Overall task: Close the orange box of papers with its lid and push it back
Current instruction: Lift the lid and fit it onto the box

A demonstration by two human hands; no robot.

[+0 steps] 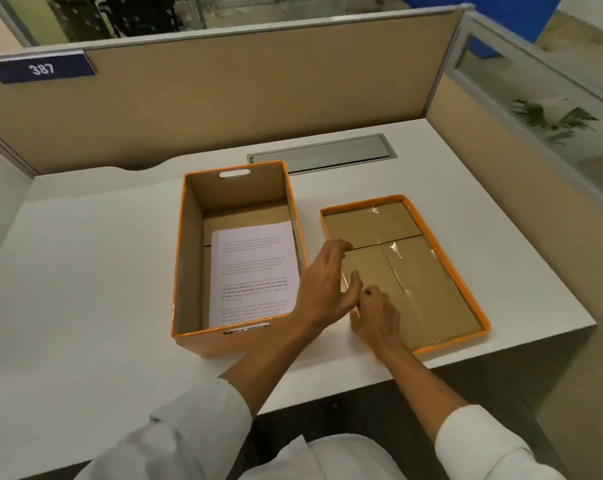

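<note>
Nearest you, your two white sleeves [196,434] reach forward over the desk's front edge. Your right hand [376,320] rests at the near-left corner of the lid [431,271], fingers curled at its orange rim; whether they truly pinch the rim you cannot tell from here. Your left hand [324,282] hovers just beside it, fingers spread loosely, above the narrow gap between the lid and the orange box [189,265], holding nothing.

The lid lies upside down at about 2 o'clock from the box, its near corner close to the desk's front edge and its right side near the desk's right edge. The box stands open at 12 o'clock from you, with a stack of printed papers [253,271] flat inside against its near wall.

Bare white desk [85,271] stretches wide at 9 o'clock. Beyond the box, a strip of clear surface runs to the grey cable hatch [322,154], then the tan partition [224,98] with a blue "387" plate [42,68] at 11 o'clock.
</note>
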